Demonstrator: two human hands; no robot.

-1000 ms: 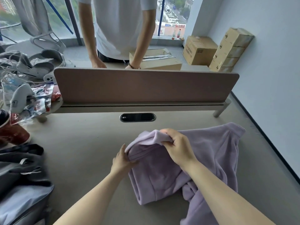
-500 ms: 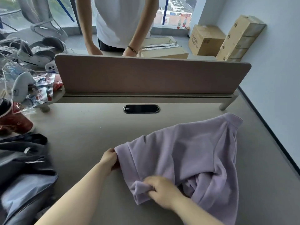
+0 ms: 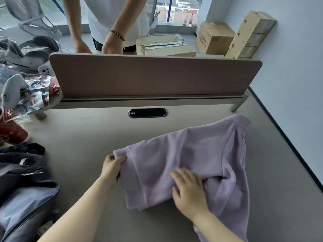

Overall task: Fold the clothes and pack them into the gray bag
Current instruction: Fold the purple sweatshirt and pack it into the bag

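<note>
A lilac shirt [image 3: 201, 151] lies partly folded on the grey desk [image 3: 83, 140], its right side hanging over the near edge. My left hand [image 3: 111, 167] pinches the shirt's left corner. My right hand [image 3: 189, 191] lies flat on the cloth with its fingers spread, holding nothing. The gray bag [image 3: 22, 194] sits open at the desk's left edge, with dark fabric showing at its top.
A brown divider panel [image 3: 153, 75] stands across the back of the desk, a cable slot [image 3: 147, 113] in front of it. Behind it stands a person in a white shirt [image 3: 111, 18]. Snack packets [image 3: 36, 95] and headsets crowd the left. Cardboard boxes [image 3: 215, 39] stand by the wall.
My right hand pulled the raised fold down toward me, let it go, and now rests flat on the shirt. My left hand still holds the left corner. The view has tilted down.
</note>
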